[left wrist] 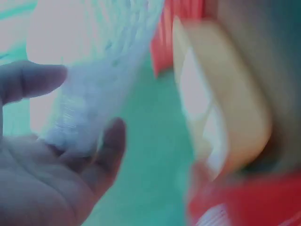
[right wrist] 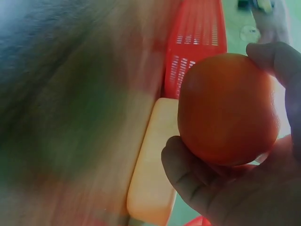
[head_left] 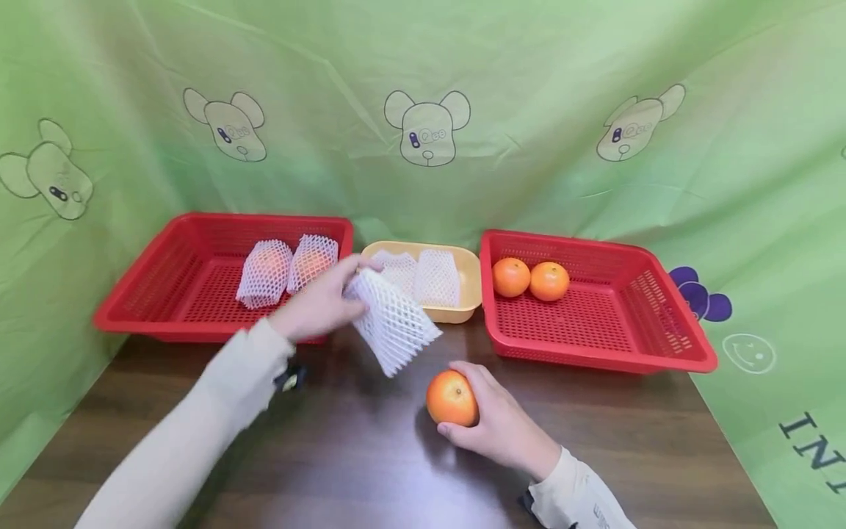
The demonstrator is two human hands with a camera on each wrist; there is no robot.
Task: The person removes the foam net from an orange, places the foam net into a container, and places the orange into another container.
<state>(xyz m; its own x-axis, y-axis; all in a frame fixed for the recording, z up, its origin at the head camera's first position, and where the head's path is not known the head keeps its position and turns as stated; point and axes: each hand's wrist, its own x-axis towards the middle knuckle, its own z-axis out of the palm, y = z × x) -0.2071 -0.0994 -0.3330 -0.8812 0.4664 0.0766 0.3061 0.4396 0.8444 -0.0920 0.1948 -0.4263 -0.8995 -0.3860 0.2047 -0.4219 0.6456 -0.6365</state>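
In the head view my left hand point(head_left: 326, 300) grips a white foam net sleeve point(head_left: 396, 323) by its upper end, and the sleeve slants down to the right over the table. The left wrist view shows the same foam net sleeve point(left wrist: 89, 94) between thumb and fingers, blurred. My right hand point(head_left: 499, 419) holds an orange point(head_left: 452, 398) above the table, thumb on the near side and fingers on the far side. In the right wrist view the orange point(right wrist: 228, 109) sits between thumb and fingers, its skin bare.
Left, a red basket point(head_left: 211, 323) contains two oranges in net sleeves point(head_left: 266, 270). A yellow tray point(head_left: 471, 283) with white net sleeves point(head_left: 438, 278) stands at the middle back. The right red basket point(head_left: 595, 356) has two bare oranges point(head_left: 550, 281). Behind hangs a green curtain point(head_left: 529, 184).
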